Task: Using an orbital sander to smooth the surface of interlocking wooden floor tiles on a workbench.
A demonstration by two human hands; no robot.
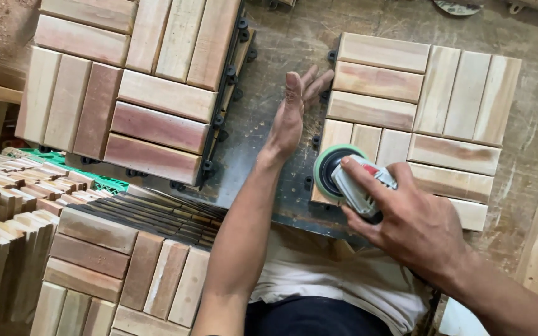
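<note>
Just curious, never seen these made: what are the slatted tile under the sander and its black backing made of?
The tile looks like bare, unfinished wood: pale and reddish slats with visible grain, matte. The black backing seems moulded plastic, going by its knobbed connector tabs. The right hand grips the sander; the left hand rests at the tile's edge.

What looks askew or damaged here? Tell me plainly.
Nothing looks damaged. The wooden tile under the sander lies flat on the scuffed workbench. The stack of tiles at upper left sits slightly unevenly, its top tile offset from the one beneath.
</note>
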